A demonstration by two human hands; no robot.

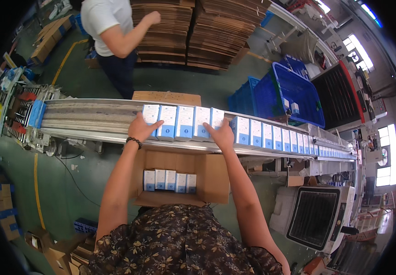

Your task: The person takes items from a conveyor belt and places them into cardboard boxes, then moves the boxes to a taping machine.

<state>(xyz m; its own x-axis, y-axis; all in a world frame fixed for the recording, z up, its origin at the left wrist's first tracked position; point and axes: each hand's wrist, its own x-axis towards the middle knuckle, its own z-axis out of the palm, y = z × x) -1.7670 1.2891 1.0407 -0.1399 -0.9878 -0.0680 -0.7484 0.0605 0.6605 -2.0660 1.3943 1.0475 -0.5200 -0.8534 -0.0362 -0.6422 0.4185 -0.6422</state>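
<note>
Several white and blue small cartons (184,123) stand side by side in a row on the conveyor belt, squeezed between my two hands. My left hand (141,127), with a dark beaded bracelet at the wrist, presses on the left end of the row, its thumb across the front. At the right end my right hand (221,134) grips the last carton, thumb on the front face. Below the belt, an open cardboard box (211,176) sits close to my body. Inside it stands a row of the same cartons (169,180).
A long line of cartons (266,136) continues along the conveyor (83,117) to the right. Beyond the belt, a person in a white shirt (108,27) stands by stacked flattened cardboard (221,32). Blue crates (294,91) lie behind the belt; an air cooler (317,217) stands at right.
</note>
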